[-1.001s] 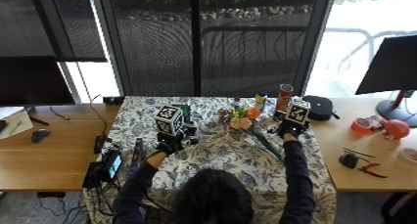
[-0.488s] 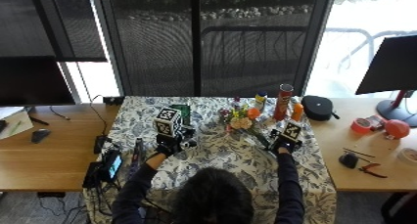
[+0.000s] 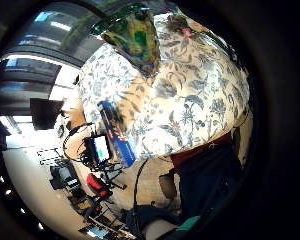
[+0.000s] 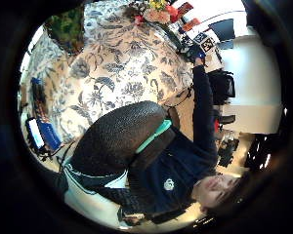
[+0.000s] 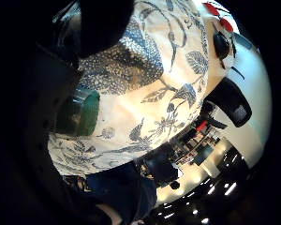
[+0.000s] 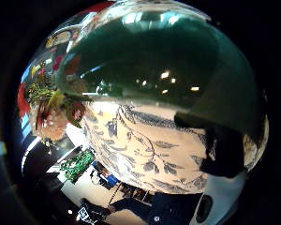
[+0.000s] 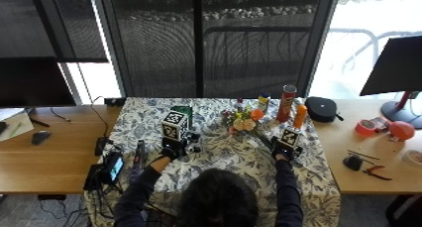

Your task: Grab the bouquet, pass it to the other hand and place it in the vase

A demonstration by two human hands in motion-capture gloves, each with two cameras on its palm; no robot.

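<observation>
Bouquet (image 7: 245,122) lies on the patterned cloth of the surface (image 7: 217,160), blooms toward the far side near the middle, stems running out toward the person's right and a little nearer, so its long axis slants from the flower heads down to the right hand (image 7: 286,150). That hand sits right at the stem end; in its thumb side palm view a dark green stem bundle fills most of the picture, so the palm is close over it, with the blooms (image 6: 47,112) away at the far end. Whether the right fingers have curled round the stems I cannot tell: they are hidden under the glove's gear from above.

Left hand (image 7: 173,150) rests well apart, out on the cloth on the other side, fingers hidden too, so no call on those either. The vase (image 7: 183,114), dark green, stands just beyond the left hand, toward the far edge.

So the right hand is plainly the nearer one for the pick-up, and the hand-over then runs leftward across the middle of the cloth. Watch the far right corner: a tall red can (image 7: 287,103), an orange bottle (image 7: 300,116) and a small bottle (image 7: 264,102) stand close behind the flower heads, and a swing of the blooms could clip them.
</observation>
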